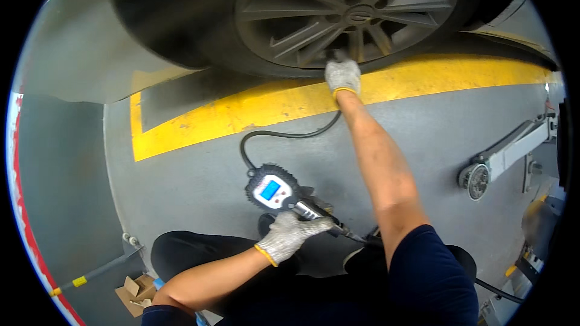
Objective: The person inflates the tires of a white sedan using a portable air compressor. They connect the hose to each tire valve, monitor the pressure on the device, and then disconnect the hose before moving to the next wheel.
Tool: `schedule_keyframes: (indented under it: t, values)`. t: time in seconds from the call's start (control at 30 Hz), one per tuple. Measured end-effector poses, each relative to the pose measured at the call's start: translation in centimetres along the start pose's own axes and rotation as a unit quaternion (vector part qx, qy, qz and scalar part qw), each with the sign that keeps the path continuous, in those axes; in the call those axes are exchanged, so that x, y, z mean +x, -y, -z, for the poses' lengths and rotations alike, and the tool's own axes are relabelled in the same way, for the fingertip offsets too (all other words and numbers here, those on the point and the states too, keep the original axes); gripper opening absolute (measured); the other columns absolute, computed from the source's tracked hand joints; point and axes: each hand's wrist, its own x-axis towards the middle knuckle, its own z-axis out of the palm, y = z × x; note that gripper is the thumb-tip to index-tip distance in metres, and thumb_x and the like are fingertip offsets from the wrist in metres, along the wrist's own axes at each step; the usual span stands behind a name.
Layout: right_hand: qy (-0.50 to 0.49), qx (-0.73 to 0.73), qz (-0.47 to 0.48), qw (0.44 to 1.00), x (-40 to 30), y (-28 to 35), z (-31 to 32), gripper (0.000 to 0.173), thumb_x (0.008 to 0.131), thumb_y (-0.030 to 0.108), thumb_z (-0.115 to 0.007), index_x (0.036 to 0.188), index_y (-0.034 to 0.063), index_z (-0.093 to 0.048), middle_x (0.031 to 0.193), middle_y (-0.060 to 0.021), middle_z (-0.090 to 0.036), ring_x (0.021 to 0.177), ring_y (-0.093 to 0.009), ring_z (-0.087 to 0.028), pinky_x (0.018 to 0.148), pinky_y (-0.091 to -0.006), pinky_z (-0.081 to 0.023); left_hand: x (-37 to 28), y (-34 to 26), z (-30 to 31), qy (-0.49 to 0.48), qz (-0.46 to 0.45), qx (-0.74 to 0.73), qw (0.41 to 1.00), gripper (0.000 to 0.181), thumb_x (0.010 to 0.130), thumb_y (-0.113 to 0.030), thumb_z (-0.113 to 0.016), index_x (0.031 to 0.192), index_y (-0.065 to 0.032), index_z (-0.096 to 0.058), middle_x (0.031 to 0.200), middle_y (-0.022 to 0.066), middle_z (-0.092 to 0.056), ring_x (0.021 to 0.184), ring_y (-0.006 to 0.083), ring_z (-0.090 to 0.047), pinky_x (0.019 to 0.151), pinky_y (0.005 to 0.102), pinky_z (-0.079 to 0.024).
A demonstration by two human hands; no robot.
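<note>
My left hand (290,234), in a knitted glove with a yellow cuff, grips the metal handle of a digital tire inflator gauge (273,190). The gauge has a lit blue display and a black ribbed guard. From its head a black rubber hose (290,135) loops up towards my right hand (343,74), gloved alike. That hand is at the lower rim of a car's alloy wheel (360,14), with its fingers closed around something dark. The hose end and the tire valve are hidden behind the glove. The black tire (217,50) surrounds the spoked wheel.
A yellow painted line (281,107) runs along the grey floor below the tire. To the right lies a lift arm (516,149) with a round pad. An open cardboard box (136,292) sits at lower left, near a grey pipe (104,271). Another hose (498,290) trails at lower right.
</note>
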Motion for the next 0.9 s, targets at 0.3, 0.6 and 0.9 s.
schedule_keyframes:
  t: [0.3, 0.6, 0.9]
  values:
    - [0.007, 0.009, 0.005, 1.000, 0.8, -0.4, -0.1, 0.048, 0.098, 0.035, -0.064, 0.134, 0.0053, -0.077, 0.138, -0.0334, -0.070, 0.132, -0.050, -0.066, 0.113, -0.0526, -0.054, -0.4, -0.8, -0.5, -0.015, -0.035, 0.008, 0.999, 0.081, 0.090, -0.005, -0.093, 0.153, -0.0005, -0.041, 0.125, 0.0143, -0.075, 0.114, 0.0223, -0.075, 0.102, 0.0378, -0.063]
    - [0.005, 0.003, -0.015, 1.000, -0.2, 0.6, 0.6, 0.048, 0.099, 0.036, -0.064, 0.131, 0.0029, -0.077, 0.137, -0.0326, -0.071, 0.131, -0.051, -0.066, 0.111, -0.0527, -0.054, -0.4, -0.5, -0.6, -0.013, -0.028, -0.012, 0.999, 0.071, 0.092, 0.004, -0.087, 0.149, -0.0015, -0.045, 0.132, 0.0167, -0.072, 0.124, 0.0273, -0.074, 0.108, 0.0426, -0.062]
    - [0.007, -0.006, -0.005, 1.000, 0.3, 0.1, 0.8, 0.052, 0.101, 0.040, -0.062, 0.127, -0.0034, -0.076, 0.132, -0.0343, -0.072, 0.129, -0.053, -0.066, 0.111, -0.0535, -0.054, -0.2, -0.8, -0.6, -0.010, -0.006, 0.005, 1.000, 0.067, 0.092, 0.002, -0.087, 0.146, -0.0011, -0.049, 0.133, 0.0157, -0.072, 0.124, 0.0267, -0.073, 0.108, 0.0428, -0.062]
